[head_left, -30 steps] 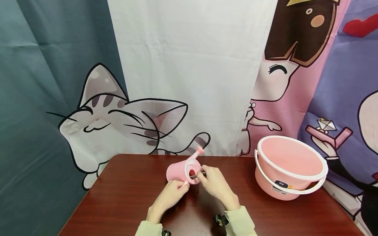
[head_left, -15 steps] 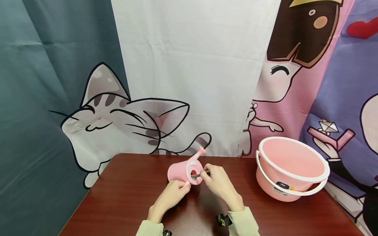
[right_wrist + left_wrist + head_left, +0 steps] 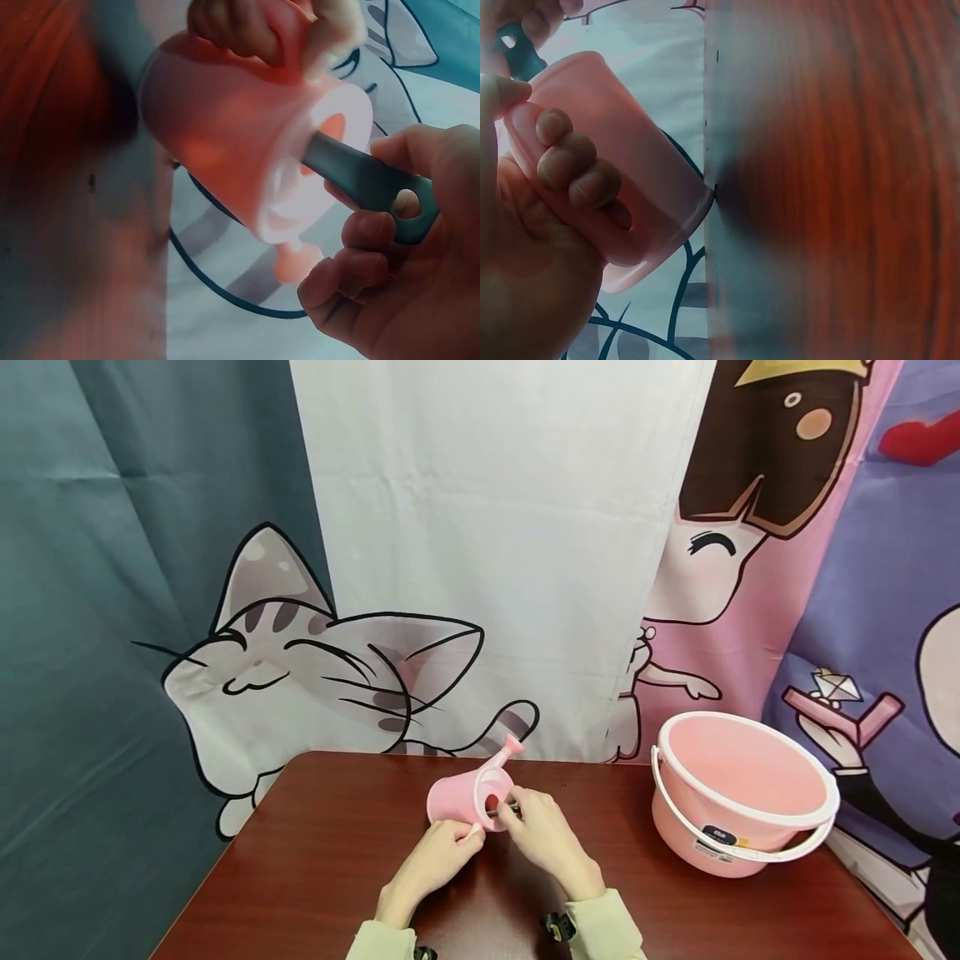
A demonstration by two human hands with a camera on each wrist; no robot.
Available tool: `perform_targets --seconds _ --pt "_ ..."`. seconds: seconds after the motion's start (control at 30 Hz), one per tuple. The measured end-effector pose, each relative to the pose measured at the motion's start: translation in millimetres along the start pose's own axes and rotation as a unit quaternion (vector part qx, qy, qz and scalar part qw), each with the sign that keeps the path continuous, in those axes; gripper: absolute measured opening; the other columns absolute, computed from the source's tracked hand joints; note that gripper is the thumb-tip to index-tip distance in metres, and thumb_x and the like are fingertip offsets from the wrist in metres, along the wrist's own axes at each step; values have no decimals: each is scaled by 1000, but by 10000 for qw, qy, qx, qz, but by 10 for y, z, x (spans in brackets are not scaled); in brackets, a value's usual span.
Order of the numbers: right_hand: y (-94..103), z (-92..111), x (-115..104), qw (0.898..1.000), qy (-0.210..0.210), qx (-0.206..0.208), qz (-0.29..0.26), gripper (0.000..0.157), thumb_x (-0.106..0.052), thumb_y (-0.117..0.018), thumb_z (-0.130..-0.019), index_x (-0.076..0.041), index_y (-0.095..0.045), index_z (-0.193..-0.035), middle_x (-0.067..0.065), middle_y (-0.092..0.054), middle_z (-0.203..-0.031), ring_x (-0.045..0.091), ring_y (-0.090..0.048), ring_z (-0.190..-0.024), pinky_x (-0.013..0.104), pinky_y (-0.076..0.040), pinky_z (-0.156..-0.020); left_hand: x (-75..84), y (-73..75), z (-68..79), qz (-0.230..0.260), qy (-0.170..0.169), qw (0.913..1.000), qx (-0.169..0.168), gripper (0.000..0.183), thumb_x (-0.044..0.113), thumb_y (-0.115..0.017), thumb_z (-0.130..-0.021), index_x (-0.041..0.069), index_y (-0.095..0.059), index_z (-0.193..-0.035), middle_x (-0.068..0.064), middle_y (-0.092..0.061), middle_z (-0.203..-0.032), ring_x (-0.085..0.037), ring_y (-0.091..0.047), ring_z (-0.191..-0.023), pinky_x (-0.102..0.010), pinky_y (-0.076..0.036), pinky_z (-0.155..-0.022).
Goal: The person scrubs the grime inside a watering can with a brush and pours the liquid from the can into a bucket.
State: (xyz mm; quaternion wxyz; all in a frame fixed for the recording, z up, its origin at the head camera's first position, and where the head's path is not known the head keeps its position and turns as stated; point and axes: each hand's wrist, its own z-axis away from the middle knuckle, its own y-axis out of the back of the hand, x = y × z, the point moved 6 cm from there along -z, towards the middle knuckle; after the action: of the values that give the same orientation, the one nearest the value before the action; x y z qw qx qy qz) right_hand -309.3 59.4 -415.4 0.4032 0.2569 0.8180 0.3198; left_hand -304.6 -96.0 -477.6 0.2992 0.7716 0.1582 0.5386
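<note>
Right wrist: right hand (image 3: pixel 412 277) grips flat holed handle (image 3: pixel 360 176); left hand (image 3: pixel 240 30), cylindrical watering can (image 3: pixel 217 142).

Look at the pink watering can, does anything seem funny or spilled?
Yes: the watering can is tipped sideways, with a dark-handled tool poking into its opening. The left hand holds the can, the right hand the tool, so it's probably on purpose. No spill shows.

Reddish-brown wood-grained table (image 3: pixel 300 877), a pink bucket (image 3: pixel 697 806) toward its right.
</note>
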Motion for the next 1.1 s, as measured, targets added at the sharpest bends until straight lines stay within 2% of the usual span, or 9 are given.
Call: perform_targets --seconds 0.37,0.6,0.87,1.1 --pt "-111 16 4 10000 6 41 30 21 -12 -60 -89 -20 -49 -73 -10 -42 -62 8 -42 -57 25 -37 -54 16 9 13 -112 -138 9998 16 45 22 -55 -94 18 -36 -53 15 -23 -48 -2 -25 -46 -21 -24 -45" --pt "-44 3 -15 9998 172 128 56 18 -11 -62 -86 -21 -52 -75 -14 -41 -59 7 -44 -57 24 -38 -53 19 23 20 -78 -120 9999 -1 44 23 -55 -94 19 -37 -54 14 -25 -48 -2 -28 -47 -21 -28 -45" --pt "92 1 43 9998 -56 161 113 19 -9 -61 -84 -21 -53 -72 -15 -44 -59 8 -44 -57 25 -39 -54 14 -19 -24 -55 -96 9999 -65 44 24 -54 -95 19 -38 -55 13 -25 -48 -3 -28 -47 -21 -27 -46" --pt "87 -8 42 9998 -186 -62 -46 20 -11 -59 -87 -22 -54 -71 -13 -45 -58 7 -44 -56 25 -38 -53 28 30 11 -147 -49 9999 -31 41 21 -55 -91 19 -38 -54 12 -25 -49 -3 -27 -47 -21 -26 -47"
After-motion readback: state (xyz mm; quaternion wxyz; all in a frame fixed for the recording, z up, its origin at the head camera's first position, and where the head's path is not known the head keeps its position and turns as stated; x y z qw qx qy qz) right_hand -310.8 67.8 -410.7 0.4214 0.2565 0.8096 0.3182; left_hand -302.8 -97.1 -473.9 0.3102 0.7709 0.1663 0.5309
